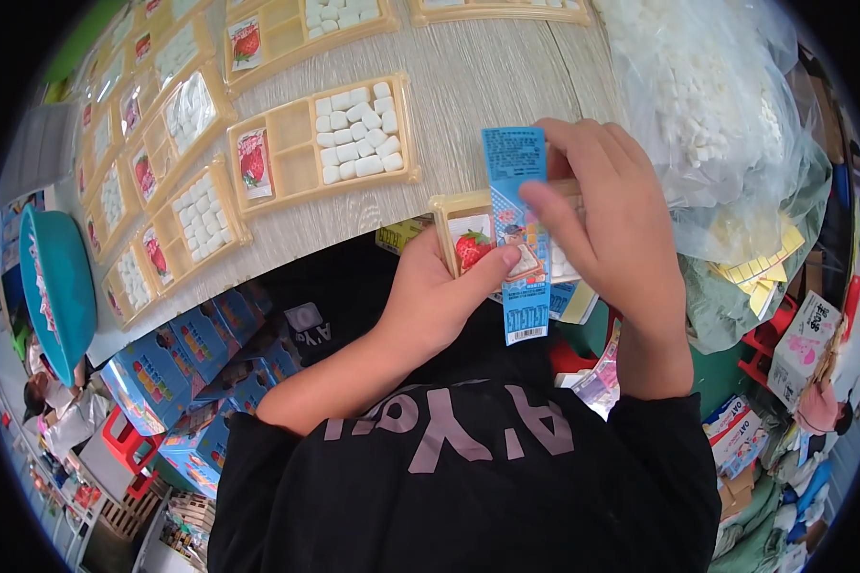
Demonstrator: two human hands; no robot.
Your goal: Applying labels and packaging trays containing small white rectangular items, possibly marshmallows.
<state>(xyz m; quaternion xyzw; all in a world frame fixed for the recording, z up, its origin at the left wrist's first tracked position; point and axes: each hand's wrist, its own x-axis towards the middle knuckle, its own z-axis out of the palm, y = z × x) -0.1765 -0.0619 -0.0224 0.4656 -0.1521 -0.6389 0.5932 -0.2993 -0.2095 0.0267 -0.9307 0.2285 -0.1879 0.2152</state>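
Note:
At the table's near edge my left hand [440, 291] grips a shallow beige plastic tray [449, 204] and a long blue printed cardboard sleeve [514, 181]. The left thumb presses the sleeve flat across the tray. To its left in the tray a strawberry-printed packet [472, 246] shows; white marshmallow-like pieces [559, 256] show on the right. My right hand [607, 201] is closed around the sleeve's upper part, thumb over its front and fingertips at its far edge. The right hand covers much of the tray's right end.
Several filled beige trays [320, 143] lie on the wood-grain table [478, 81]. A large clear bag of white pieces [712, 124] sits at the right. A teal basin [62, 286] stands at the left edge. Blue printed boxes [172, 363] are stacked below the table, near a red stool [129, 449].

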